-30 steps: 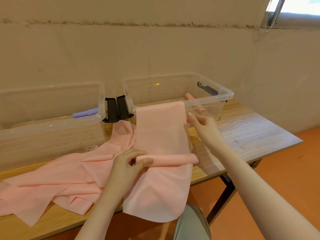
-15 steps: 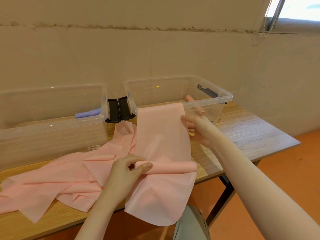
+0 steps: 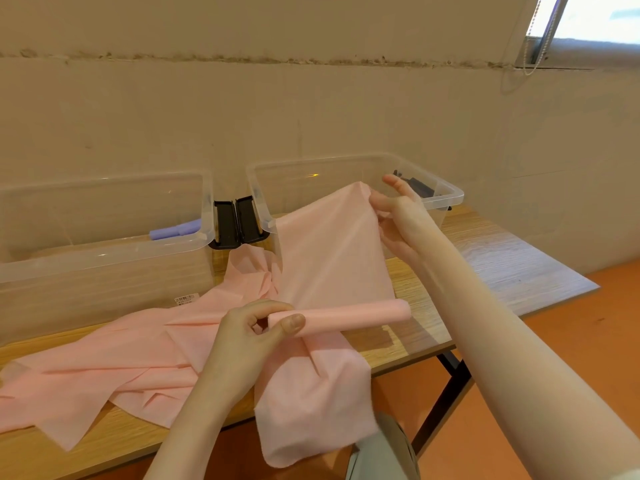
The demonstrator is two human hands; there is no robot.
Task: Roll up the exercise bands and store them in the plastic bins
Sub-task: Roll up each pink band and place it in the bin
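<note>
I am seeing the left hand (image 3: 249, 332) pinching the near end of a rolled part (image 3: 341, 315) of the pink band (image 3: 329, 258), thumb on top and fingers curled beneath. The roll is lying crosswise above the front edge of the wooden table (image 3: 502, 265). The right hand (image 3: 398, 216) is pinching the band's far edge and holding it up over the front rim of the right bin (image 3: 446, 195), so the sheet is slanting down from there to the roll. A loose tail of the band is hanging below the roll, off the table edge, and covering part of a grey-clad knee (image 3: 384, 455). The lifted sheet and the right forearm are hiding most of that bin's inside. More pink band (image 3: 114, 358) is lying crumpled across the table to the left, reaching the front of the left bin (image 3: 104, 247). A purple roll (image 3: 176, 231) is lying inside the left bin. Two black latches (image 3: 237, 223) are standing between the bins, just beside each other.
</note>
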